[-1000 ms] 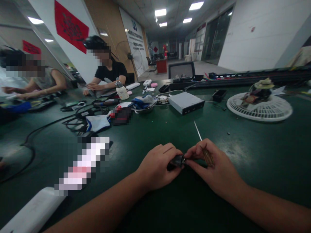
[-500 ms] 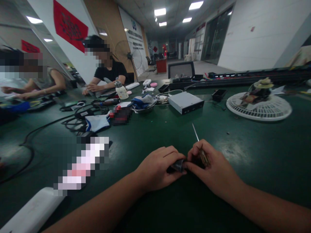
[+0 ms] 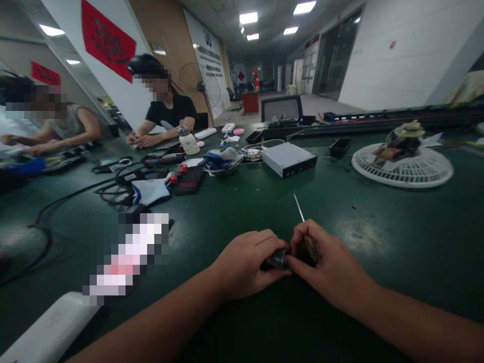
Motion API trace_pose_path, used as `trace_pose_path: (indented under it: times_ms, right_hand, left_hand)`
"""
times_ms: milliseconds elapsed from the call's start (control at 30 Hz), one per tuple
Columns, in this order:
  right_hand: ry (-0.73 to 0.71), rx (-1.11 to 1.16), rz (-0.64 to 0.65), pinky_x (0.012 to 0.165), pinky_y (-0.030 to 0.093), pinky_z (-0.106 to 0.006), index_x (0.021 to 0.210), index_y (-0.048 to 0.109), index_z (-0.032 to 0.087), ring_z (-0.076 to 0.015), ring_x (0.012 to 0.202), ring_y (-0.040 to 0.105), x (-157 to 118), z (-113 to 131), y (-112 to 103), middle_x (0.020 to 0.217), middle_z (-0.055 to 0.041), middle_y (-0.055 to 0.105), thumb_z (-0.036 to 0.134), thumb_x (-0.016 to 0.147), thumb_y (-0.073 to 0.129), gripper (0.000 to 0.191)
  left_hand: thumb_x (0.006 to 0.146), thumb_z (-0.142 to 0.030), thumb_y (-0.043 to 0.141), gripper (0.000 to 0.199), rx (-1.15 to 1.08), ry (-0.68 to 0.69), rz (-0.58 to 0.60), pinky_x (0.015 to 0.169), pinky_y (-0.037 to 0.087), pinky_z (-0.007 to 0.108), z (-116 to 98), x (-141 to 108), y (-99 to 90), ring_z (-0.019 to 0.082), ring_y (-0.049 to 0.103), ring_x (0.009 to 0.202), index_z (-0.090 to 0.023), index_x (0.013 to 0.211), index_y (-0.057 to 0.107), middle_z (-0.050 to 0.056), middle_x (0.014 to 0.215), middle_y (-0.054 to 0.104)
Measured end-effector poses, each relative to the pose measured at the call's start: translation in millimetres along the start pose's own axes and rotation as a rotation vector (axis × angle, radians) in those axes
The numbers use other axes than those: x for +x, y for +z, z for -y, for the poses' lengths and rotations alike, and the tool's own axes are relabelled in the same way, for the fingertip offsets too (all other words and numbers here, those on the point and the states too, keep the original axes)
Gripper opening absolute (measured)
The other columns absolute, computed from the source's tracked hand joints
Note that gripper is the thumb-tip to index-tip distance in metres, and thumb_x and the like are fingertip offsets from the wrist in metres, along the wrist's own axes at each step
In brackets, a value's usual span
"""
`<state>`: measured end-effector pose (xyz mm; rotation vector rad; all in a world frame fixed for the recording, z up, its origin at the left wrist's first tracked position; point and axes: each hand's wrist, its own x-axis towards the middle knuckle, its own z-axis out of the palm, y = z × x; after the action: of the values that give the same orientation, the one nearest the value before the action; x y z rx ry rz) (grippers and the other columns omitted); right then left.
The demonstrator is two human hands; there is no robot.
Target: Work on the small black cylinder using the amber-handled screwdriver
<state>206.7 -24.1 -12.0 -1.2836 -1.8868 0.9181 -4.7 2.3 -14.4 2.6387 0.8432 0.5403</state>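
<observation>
Black part (image 3: 279,258) (just 1) – L hand (image 3: 244,262) has its grip round it; R hand (image 3: 335,262) grips 1 screwdriver (image 3: 313,248).

Ceiling lights (image 3: 304,7) are glowing over a grey floor (image 3: 321,104), a white wall (image 3: 412,60) is running along the right beside dark glass doors (image 3: 336,58), a red poster (image 3: 108,43) is hanging near a wooden panel (image 3: 161,25), and a mesh-backed chair (image 3: 282,108) is standing behind the green table (image 3: 230,212)

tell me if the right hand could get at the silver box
Probably yes, with a forward reach: only green tabletop lies between right hand and silver box, though that hand holds a screwdriver.
</observation>
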Motion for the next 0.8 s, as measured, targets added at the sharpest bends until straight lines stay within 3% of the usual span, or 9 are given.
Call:
trace_pose_path:
  times_ms: [167,367,567,800]
  right_hand:
    - [-0.08,0.034,-0.03,0.061,0.047,-0.029,0.101,0.054,0.022,-0.0148,0.068,0.059,-1,-2,-1,0.082,0.0001,0.064,0.028,0.095,0.056,0.008]
    - [-0.143,0.229,-0.083,0.066,0.048,-0.03,0.126,0.058,0.026,-0.0178,0.082,0.065,-5,-11,-4,0.095,-0.0031,0.069,0.042,0.105,0.045,0.03]
    - [-0.328,0.353,-0.098,0.073,0.047,-0.031,0.119,0.07,0.028,-0.017,0.084,0.064,-7,-12,-6,0.094,-0.003,0.069,0.045,0.106,0.04,0.037]
    - [-0.336,0.402,0.013,0.073,0.047,-0.03,0.115,0.073,0.025,-0.0158,0.084,0.066,-6,-9,-7,0.09,-0.0032,0.072,0.043,0.107,0.04,0.038]
  left_hand:
    - [0.09,-0.035,0.067,0.027,-0.015,-0.097,-0.078,0.075,0.049,0.032,-1,0,0.6,0.018,0.061,0.09,-0.02,0.112,0.061,0.004,0.102,0.066]
    - [0.083,-0.023,0.07,0.022,0.0,-0.278,-0.238,0.073,0.048,0.031,0,0,0.5,0.017,0.061,0.088,-0.022,0.104,0.062,0.002,0.099,0.064]
    - [0.078,-0.016,0.071,0.02,0.01,-0.432,-0.388,0.07,0.047,0.029,5,0,1.5,0.015,0.06,0.08,-0.021,0.092,0.059,-0.001,0.09,0.064]
    - [0.076,-0.011,0.068,0.019,0.004,-0.438,-0.397,0.067,0.045,0.028,7,0,3.1,0.014,0.059,0.077,-0.021,0.089,0.058,-0.001,0.087,0.063]
